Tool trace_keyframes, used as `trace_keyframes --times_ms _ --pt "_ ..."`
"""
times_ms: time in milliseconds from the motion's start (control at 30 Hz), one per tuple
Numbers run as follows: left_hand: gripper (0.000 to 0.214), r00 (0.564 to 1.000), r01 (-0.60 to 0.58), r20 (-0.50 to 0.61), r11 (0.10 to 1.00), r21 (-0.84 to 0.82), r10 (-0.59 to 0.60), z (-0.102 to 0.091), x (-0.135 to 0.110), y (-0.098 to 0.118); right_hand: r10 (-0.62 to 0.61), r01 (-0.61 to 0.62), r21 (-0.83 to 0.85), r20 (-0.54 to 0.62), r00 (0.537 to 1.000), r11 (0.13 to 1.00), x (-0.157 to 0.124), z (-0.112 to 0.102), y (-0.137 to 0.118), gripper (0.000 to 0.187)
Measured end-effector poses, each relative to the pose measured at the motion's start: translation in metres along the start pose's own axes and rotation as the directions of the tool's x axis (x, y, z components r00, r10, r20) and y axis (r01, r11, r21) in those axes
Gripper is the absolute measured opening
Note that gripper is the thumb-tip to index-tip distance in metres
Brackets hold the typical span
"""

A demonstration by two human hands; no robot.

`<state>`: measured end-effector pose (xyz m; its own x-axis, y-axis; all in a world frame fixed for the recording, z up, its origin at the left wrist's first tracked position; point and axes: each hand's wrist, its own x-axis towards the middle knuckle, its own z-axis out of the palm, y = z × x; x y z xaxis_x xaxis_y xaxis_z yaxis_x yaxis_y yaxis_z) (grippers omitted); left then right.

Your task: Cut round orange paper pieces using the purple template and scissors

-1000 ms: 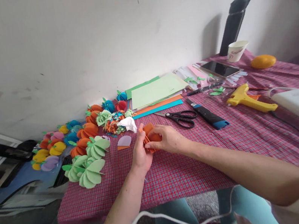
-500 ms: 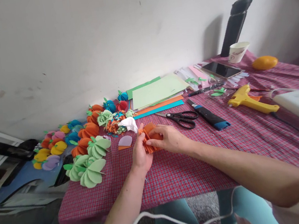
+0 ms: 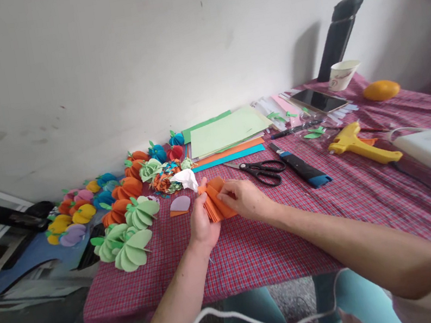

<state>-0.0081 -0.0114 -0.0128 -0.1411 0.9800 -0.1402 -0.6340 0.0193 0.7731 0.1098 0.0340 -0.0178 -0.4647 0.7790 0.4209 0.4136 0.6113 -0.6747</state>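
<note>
Orange folded paper leaves are held above the front of the checked tablecloth. My left hand is closed around their left side, with the thumb along the top. The fingers of my right hand pinch at the right part of the orange paper, where the leaves fan apart. Just left of my hands lies a small stack of lilac and orange paper pieces. A crumpled white tissue sits behind my left hand. Black-handled scissors rest behind my right hand.
Finished paper pumpkins crowd the left side. Coloured paper sheets lie at the back. To the right are a dark blue-ended tool, a yellow glue gun, a phone, a paper cup and a black bottle.
My right hand has shifted slightly right and its fingers have drawn together. The orange leaves now spread wider and more of their flat faces show. My left hand stays nearly still.
</note>
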Motion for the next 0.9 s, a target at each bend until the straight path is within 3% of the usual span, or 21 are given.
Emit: trace_keyframes --times_ms 233,400,600,767,900 --pt "0.05 1.0 -0.009 -0.012 1.0 0.0 0.009 -0.001 0.001 0.0 0.044 -0.045 0.06 0.019 0.999 0.997 -0.001 -0.001 -0.001 0.01" --pt "0.047 0.998 -0.016 -0.068 1.0 -0.002 0.015 0.0 0.003 0.0 0.091 -0.089 0.134 -0.01 0.996 0.987 -0.002 -0.001 0.001 0.041" --pt "0.047 0.998 -0.012 -0.054 1.0 -0.001 0.012 0.0 0.002 0.0 -0.049 0.042 0.108 0.059 0.997 0.993 -0.001 -0.002 0.0 0.026" --pt "0.049 1.0 0.009 -0.029 1.0 -0.027 -0.009 -0.001 0.001 0.0 -0.017 0.01 0.085 0.085 0.996 0.996 -0.001 -0.005 -0.008 0.019" --pt "0.049 0.998 0.033 -0.049 0.999 -0.025 -0.035 -0.001 0.001 0.001 0.011 -0.021 0.1 0.097 0.995 0.995 -0.002 -0.006 -0.011 0.024"
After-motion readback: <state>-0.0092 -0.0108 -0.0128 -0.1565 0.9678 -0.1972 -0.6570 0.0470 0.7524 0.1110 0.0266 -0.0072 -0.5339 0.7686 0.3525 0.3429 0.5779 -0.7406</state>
